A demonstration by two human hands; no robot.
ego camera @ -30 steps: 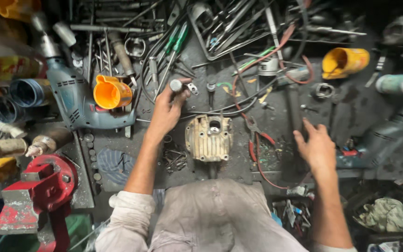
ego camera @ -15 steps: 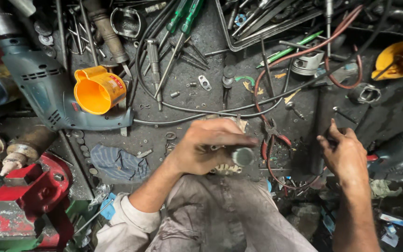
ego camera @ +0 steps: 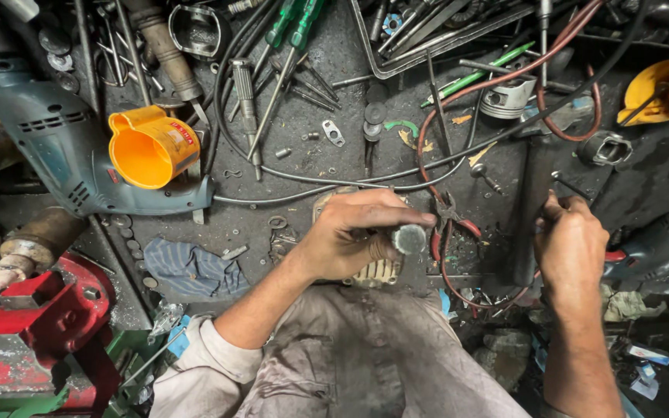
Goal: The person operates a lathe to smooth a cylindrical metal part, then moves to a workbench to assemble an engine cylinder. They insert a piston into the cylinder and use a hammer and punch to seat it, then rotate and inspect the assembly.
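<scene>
— Where does the view look from?
— From the person's head, facing straight down, close over the cluttered table (ego camera: pixel 327 108).
— Any second view?
— No, just this one; lap at bottom edge.
</scene>
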